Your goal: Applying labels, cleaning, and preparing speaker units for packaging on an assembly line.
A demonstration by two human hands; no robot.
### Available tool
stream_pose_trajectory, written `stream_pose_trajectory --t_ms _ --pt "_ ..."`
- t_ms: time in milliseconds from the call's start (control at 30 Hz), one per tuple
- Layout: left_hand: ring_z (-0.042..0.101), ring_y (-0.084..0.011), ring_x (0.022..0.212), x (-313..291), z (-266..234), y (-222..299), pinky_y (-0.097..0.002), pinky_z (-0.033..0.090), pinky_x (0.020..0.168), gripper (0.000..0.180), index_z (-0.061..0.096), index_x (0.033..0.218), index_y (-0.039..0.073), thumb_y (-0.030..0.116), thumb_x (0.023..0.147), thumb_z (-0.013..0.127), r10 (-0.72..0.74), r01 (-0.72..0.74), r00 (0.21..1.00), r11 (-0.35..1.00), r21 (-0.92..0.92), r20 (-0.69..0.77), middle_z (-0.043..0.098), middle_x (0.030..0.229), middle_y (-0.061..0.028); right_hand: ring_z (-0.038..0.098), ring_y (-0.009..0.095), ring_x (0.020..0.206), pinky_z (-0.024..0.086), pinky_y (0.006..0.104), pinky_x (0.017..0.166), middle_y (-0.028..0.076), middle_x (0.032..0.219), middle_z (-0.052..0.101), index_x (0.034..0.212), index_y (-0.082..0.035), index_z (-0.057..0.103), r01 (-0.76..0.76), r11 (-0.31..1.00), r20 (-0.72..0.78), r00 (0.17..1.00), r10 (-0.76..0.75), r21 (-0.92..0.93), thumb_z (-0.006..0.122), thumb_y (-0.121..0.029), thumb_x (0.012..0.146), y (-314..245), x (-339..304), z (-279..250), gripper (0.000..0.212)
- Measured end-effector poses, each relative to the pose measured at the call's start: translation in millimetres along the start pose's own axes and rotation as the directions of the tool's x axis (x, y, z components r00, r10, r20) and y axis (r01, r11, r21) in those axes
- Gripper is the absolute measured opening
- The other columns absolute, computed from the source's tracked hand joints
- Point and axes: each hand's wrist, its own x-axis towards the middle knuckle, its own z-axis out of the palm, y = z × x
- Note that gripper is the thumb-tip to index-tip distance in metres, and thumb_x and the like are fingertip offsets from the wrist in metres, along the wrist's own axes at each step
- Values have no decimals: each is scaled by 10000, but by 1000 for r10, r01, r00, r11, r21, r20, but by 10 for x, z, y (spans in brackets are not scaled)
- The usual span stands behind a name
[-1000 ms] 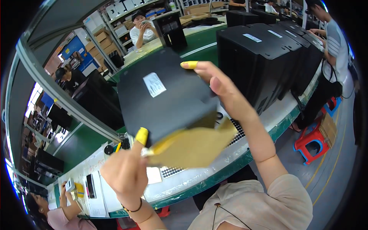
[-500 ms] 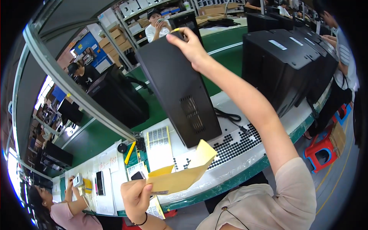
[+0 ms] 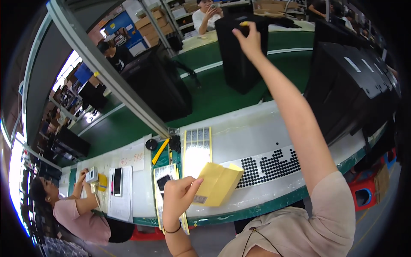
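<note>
My left hand (image 3: 179, 198) pinches a creased yellow backing paper (image 3: 217, 184) between thumb and fingers, above the front edge of the white table (image 3: 231, 118). A small grey label sits at the paper's lower corner. My right arm reaches far forward. Its hand (image 3: 250, 40), thumb and fingers spread and a bit of yellow on one fingertip, is over a tall black case (image 3: 239, 64) on the green surface; contact cannot be made out. Beside the backing paper lies a white sheet of black round pads (image 3: 269, 169). Farther left is a yellow-edged label sheet (image 3: 198, 147).
Large black cases (image 3: 342, 81) crowd the right, and another black case (image 3: 156, 85) stands beyond the metal post (image 3: 107, 75). A yellow-handled tool (image 3: 160, 150), a black roll (image 3: 151, 144) and a phone (image 3: 162, 183) lie left. A co-worker (image 3: 81, 214) sits far left.
The black case under my right hand has left the white table and is farther away on the green surface. My right hand's fingers have spread. The view has shifted; the left hand keeps the paper.
</note>
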Motion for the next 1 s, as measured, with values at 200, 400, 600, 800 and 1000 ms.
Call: stream_pose_trajectory --t_ms 200,400,600,800,1000 --pt "364 -155 373 226 153 50 -271 273 398 277 649 664 15 227 836 694 79 -78 995 997 22 -55 443 440 -74 567 369 1098 443 421 911 204 1135 611 1252 -110 482 55 946 408 909 84 -319 730 -302 780 201 217 4 567" --pt "343 -89 405 282 202 59 -258 263 406 274 644 677 -12 197 847 687 -2 -8 996 994 -113 -85 427 441 -55 566 196 1064 428 322 947 82 1138 603 1183 -42 589 -232 874 638 762 -109 426 627 -172 889 -1580 -392 -701 324" --pt "354 -22 479 286 293 116 -223 262 434 225 636 709 -32 138 848 684 -21 -17 993 949 -316 -117 462 479 2 604 219 956 471 344 857 116 1016 635 1033 0 600 -336 885 947 108 -303 321 677 -190 844 -2425 -1049 -1668 278" --pt "450 -59 477 89 399 119 -244 316 443 199 653 912 -30 157 926 585 140 -193 976 915 -355 -169 517 526 -26 590 239 859 471 328 822 80 915 612 955 -11 604 -700 691 976 215 -37 181 654 -140 844 -2222 -1142 -1967 177" --pt "516 -257 432 81 517 428 -345 368 443 222 630 929 -4 176 969 506 115 -127 985 988 -89 -127 509 530 -132 551 260 974 417 387 955 52 948 609 978 -47 639 -156 927 811 548 -205 341 664 -113 812 -2309 -1257 -2065 180"
